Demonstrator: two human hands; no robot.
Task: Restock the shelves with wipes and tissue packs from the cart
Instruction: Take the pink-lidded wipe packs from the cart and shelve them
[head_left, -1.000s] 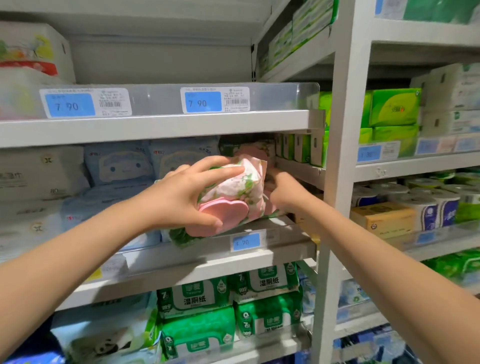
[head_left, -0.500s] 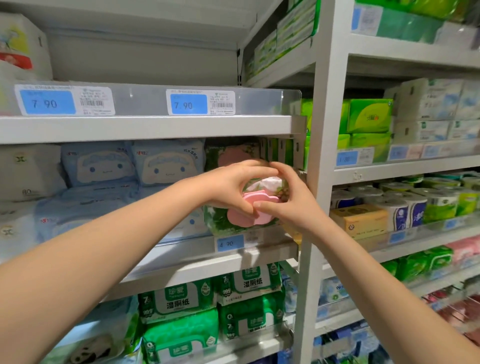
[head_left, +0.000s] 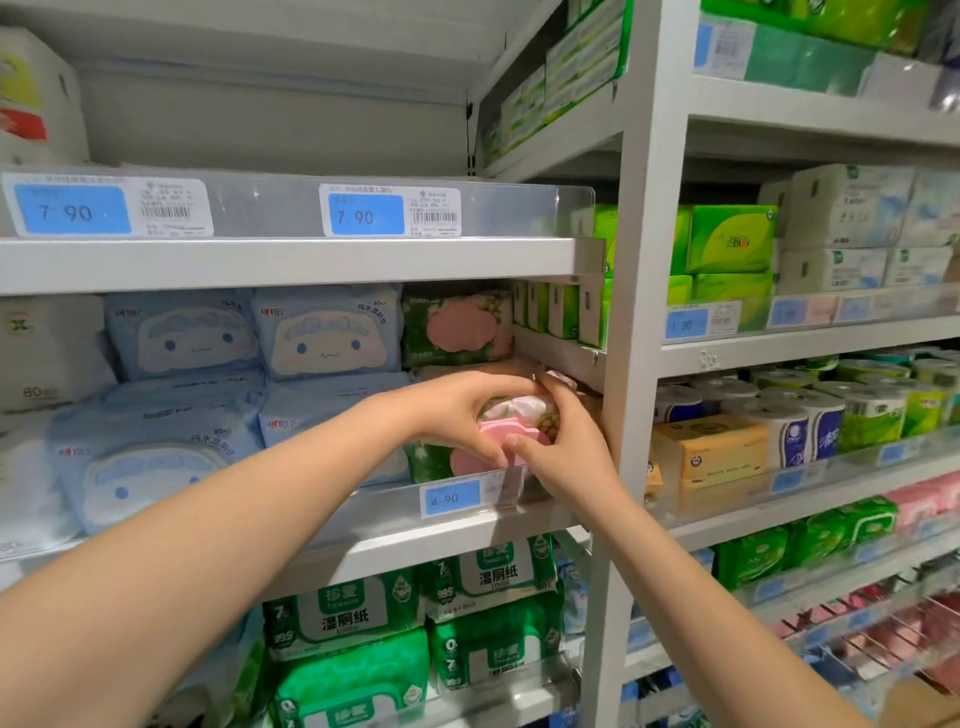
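Head view: left grip, right grip clasped around wipes pack, post beside.

The upper blue tags read 7 90, the lower tag 4 90, the green packs 湿厕纸.

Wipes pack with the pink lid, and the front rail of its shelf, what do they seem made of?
Wipes pack: soft printed plastic film, crinkled and slightly glossy; its pink lid looks like rigid matte plastic. Front rail: clear hard plastic; packs show through it.
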